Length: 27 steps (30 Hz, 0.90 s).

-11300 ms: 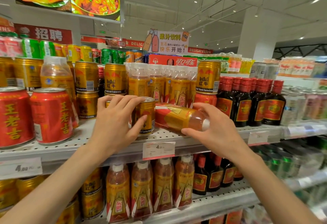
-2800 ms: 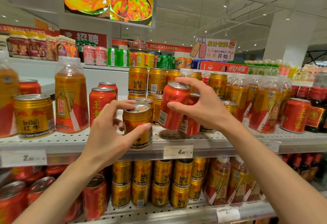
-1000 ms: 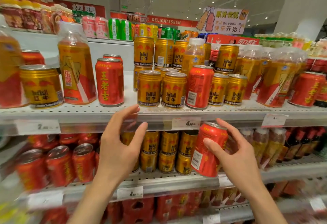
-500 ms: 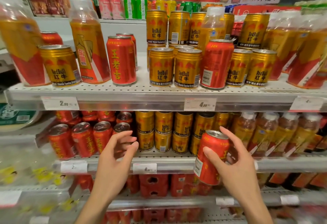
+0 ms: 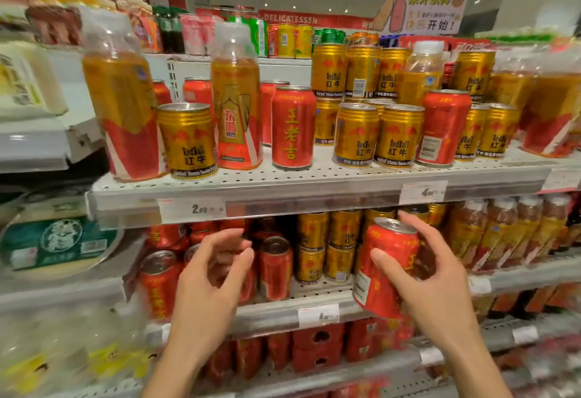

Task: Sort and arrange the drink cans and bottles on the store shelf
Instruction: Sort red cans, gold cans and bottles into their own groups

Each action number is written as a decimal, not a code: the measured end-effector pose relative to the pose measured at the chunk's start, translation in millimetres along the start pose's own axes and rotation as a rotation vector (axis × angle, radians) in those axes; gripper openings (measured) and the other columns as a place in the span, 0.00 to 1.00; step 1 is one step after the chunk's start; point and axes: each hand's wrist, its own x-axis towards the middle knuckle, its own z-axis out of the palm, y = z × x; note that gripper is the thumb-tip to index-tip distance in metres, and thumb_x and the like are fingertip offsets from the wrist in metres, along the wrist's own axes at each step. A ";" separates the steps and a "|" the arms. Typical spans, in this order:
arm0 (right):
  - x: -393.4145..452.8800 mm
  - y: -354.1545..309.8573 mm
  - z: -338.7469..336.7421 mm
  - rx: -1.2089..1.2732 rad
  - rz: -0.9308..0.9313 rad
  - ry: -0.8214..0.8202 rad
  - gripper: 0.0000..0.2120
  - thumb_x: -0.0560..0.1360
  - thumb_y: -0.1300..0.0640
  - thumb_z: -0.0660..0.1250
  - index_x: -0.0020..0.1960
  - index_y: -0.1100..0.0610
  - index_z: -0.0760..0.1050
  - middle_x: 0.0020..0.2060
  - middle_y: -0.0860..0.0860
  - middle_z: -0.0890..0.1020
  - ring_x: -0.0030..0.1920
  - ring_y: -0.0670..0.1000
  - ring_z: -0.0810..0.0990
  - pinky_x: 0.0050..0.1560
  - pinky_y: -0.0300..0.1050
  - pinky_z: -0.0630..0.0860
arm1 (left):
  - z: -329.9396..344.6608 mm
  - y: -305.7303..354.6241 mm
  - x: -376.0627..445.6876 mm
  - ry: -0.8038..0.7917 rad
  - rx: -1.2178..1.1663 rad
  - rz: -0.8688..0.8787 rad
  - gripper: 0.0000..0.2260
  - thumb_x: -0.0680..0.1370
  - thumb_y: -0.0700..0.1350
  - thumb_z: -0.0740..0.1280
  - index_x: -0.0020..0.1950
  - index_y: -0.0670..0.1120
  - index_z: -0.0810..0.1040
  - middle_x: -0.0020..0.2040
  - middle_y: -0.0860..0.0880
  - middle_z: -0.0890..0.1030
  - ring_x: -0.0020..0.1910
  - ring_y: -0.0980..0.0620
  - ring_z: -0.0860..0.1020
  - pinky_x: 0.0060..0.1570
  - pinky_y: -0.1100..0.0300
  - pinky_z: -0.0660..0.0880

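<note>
My right hand (image 5: 432,275) grips a red herbal-tea can (image 5: 385,267), tilted, in front of the lower shelf (image 5: 314,308). My left hand (image 5: 213,268) is open with spread fingers, just before a row of red cans (image 5: 275,267) on that shelf. Gold Red Bull cans (image 5: 312,246) stand to the right of those red ones. On the upper shelf (image 5: 314,188) stand mixed drinks: a gold can (image 5: 188,139), an orange bottle (image 5: 237,99), a red can (image 5: 293,127), more gold cans (image 5: 397,136) and another red can (image 5: 443,127).
Orange drink bottles (image 5: 503,231) fill the lower shelf to the right. Red multipacks (image 5: 317,347) sit on the shelf below. A round green-labelled package (image 5: 59,240) lies at left. Price tags (image 5: 423,191) line the shelf edges.
The view has shifted to the left and nearer the shelves. My right hand has carried the red can up toward the lower shelf; my left hand has risen to the red cans there.
</note>
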 end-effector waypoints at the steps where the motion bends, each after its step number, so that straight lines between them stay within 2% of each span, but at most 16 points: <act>1: -3.6 -8.8 10.9 -0.001 -0.019 0.001 0.30 0.66 0.41 0.75 0.66 0.33 0.72 0.63 0.36 0.76 0.58 0.32 0.76 0.53 0.38 0.77 | -10.5 0.3 4.6 -0.002 -0.003 0.022 0.10 0.77 0.44 0.72 0.56 0.57 0.80 0.50 0.59 0.85 0.52 0.58 0.82 0.53 0.67 0.77; 4: -10.2 -34.6 41.3 0.003 -0.058 0.006 0.29 0.65 0.42 0.76 0.66 0.34 0.73 0.61 0.37 0.79 0.55 0.32 0.78 0.52 0.35 0.75 | -37.3 6.4 16.3 -0.012 -0.014 0.087 0.10 0.77 0.43 0.72 0.56 0.56 0.80 0.49 0.58 0.85 0.51 0.58 0.83 0.53 0.67 0.77; 9: -8.8 -76.2 75.3 0.023 -0.144 0.015 0.31 0.64 0.41 0.76 0.65 0.36 0.74 0.60 0.41 0.81 0.58 0.40 0.80 0.61 0.49 0.79 | -71.2 28.1 39.7 -0.035 0.066 0.253 0.10 0.78 0.45 0.72 0.58 0.56 0.79 0.50 0.57 0.84 0.51 0.55 0.83 0.51 0.57 0.80; 11: -2.7 -91.9 83.1 0.019 -0.185 0.018 0.32 0.63 0.39 0.75 0.66 0.36 0.73 0.60 0.40 0.81 0.59 0.41 0.80 0.62 0.51 0.79 | -80.9 39.6 51.8 -0.028 0.149 0.355 0.11 0.78 0.45 0.72 0.58 0.56 0.79 0.50 0.59 0.83 0.52 0.57 0.82 0.51 0.59 0.79; 13: 7.0 -107.2 88.8 0.028 -0.226 0.012 0.32 0.63 0.38 0.75 0.66 0.36 0.73 0.60 0.40 0.81 0.59 0.41 0.80 0.60 0.51 0.80 | -88.7 50.9 65.7 -0.017 0.220 0.456 0.11 0.78 0.46 0.72 0.59 0.54 0.78 0.52 0.59 0.81 0.51 0.59 0.81 0.49 0.65 0.78; 15: 19.7 -121.1 93.3 0.006 -0.270 0.005 0.30 0.65 0.39 0.75 0.66 0.36 0.72 0.62 0.39 0.79 0.59 0.41 0.80 0.59 0.49 0.81 | -92.7 61.0 82.1 0.023 0.345 0.592 0.10 0.78 0.46 0.71 0.60 0.50 0.78 0.53 0.56 0.80 0.50 0.59 0.79 0.49 0.68 0.75; 18: 42.7 -135.0 96.4 -0.052 -0.335 0.011 0.29 0.68 0.42 0.76 0.66 0.40 0.72 0.63 0.39 0.77 0.59 0.41 0.79 0.58 0.46 0.81 | -91.2 69.2 108.0 0.077 0.587 0.776 0.15 0.76 0.47 0.71 0.61 0.44 0.79 0.56 0.48 0.79 0.55 0.50 0.77 0.51 0.61 0.75; 21: 62.9 -140.5 98.0 -0.100 -0.356 -0.020 0.25 0.70 0.42 0.75 0.65 0.41 0.72 0.57 0.34 0.77 0.54 0.36 0.79 0.53 0.37 0.78 | -85.7 73.3 125.9 0.050 0.781 0.797 0.21 0.75 0.47 0.72 0.67 0.45 0.77 0.63 0.46 0.76 0.64 0.46 0.72 0.45 0.50 0.82; 23: 71.8 -140.7 96.8 -0.109 -0.356 -0.037 0.24 0.70 0.42 0.75 0.64 0.41 0.72 0.54 0.33 0.77 0.53 0.32 0.78 0.50 0.34 0.77 | -83.1 74.5 131.3 0.042 0.861 0.797 0.22 0.74 0.47 0.72 0.67 0.44 0.77 0.63 0.45 0.76 0.65 0.45 0.70 0.39 0.47 0.83; 25: 78.3 -140.6 93.0 -0.115 -0.358 -0.033 0.25 0.70 0.41 0.74 0.64 0.42 0.72 0.54 0.34 0.78 0.53 0.34 0.79 0.49 0.35 0.78 | -81.7 73.8 133.4 0.045 0.884 0.804 0.21 0.73 0.46 0.73 0.65 0.43 0.78 0.61 0.45 0.78 0.63 0.45 0.70 0.36 0.47 0.82; 27: 83.9 -140.1 88.0 -0.118 -0.364 -0.011 0.25 0.71 0.41 0.74 0.64 0.42 0.72 0.55 0.35 0.77 0.53 0.39 0.80 0.50 0.42 0.81 | -81.2 73.0 134.4 0.052 0.886 0.806 0.20 0.73 0.46 0.75 0.64 0.43 0.79 0.59 0.45 0.78 0.62 0.45 0.71 0.35 0.48 0.82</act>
